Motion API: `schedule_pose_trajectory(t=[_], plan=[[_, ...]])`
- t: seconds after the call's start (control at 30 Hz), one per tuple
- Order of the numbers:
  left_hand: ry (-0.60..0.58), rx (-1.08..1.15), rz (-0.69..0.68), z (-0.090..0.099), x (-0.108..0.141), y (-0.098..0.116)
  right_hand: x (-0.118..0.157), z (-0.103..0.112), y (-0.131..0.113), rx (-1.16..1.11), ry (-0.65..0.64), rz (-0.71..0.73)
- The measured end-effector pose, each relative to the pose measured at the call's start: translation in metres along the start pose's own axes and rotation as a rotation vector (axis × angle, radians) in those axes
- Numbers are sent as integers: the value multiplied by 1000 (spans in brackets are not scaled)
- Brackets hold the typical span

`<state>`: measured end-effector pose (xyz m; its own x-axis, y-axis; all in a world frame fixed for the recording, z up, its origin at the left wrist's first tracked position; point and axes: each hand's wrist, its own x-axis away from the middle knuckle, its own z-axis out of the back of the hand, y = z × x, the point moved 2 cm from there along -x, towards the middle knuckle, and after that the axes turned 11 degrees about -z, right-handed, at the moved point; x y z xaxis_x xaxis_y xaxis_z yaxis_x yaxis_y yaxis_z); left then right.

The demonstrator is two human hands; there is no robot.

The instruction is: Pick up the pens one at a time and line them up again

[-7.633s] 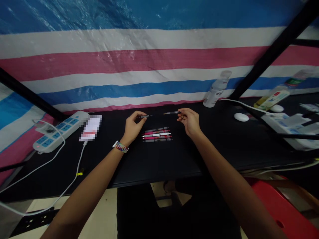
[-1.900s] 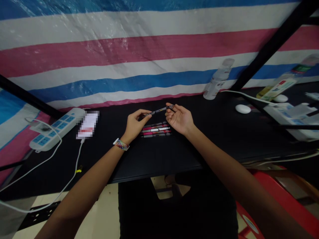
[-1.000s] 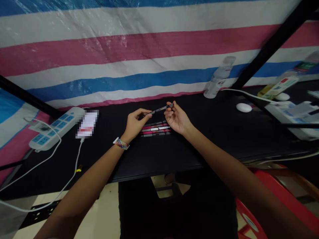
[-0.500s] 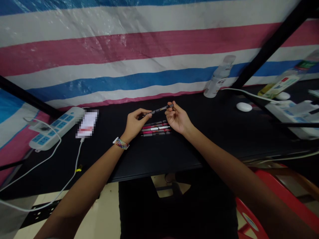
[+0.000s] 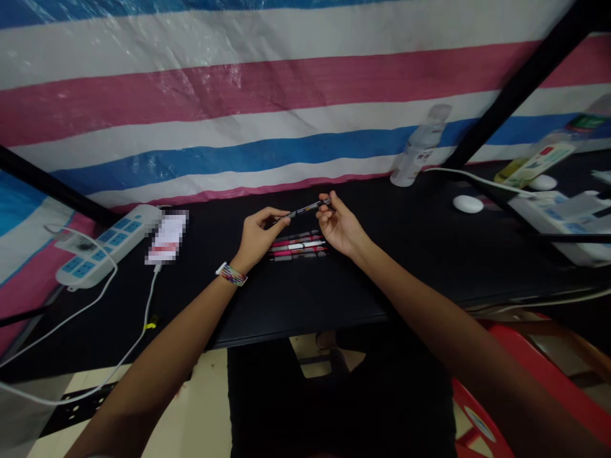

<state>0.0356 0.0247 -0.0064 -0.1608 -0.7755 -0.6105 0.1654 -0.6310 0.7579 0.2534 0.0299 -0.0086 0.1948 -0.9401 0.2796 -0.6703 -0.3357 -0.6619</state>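
Note:
Between my two hands is a dark pen (image 5: 305, 208) with a clear barrel, raised above the table and slanting up to the right. My left hand (image 5: 260, 234) pinches its left end between thumb and fingers. At the right end, my right hand (image 5: 340, 222) grips it with the fingertips, palm turned up. Several pens (image 5: 298, 246) lie side by side on the black table (image 5: 296, 299) just below my hands. They are pink-red, white and dark grey, and my left hand hides some of their left ends.
To the left are a white power strip (image 5: 107, 245) and a phone (image 5: 167, 236) on a white cable (image 5: 149, 305). A clear bottle (image 5: 420, 149), a white oval case (image 5: 468, 204), a tilted drink bottle (image 5: 548, 152) and another power strip (image 5: 563, 219) are on the right. Striped sheeting (image 5: 248, 89) hangs behind.
Almost nothing differs. My right hand and the pen's right end have shifted up very slightly; both hands keep their hold on it.

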Motion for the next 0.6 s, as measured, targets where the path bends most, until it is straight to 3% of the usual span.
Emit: schedule_pose_trajectory(t=[0.6], plan=[[8, -63, -44, 3, -3, 0, 20, -12, 3, 332, -14, 242]])
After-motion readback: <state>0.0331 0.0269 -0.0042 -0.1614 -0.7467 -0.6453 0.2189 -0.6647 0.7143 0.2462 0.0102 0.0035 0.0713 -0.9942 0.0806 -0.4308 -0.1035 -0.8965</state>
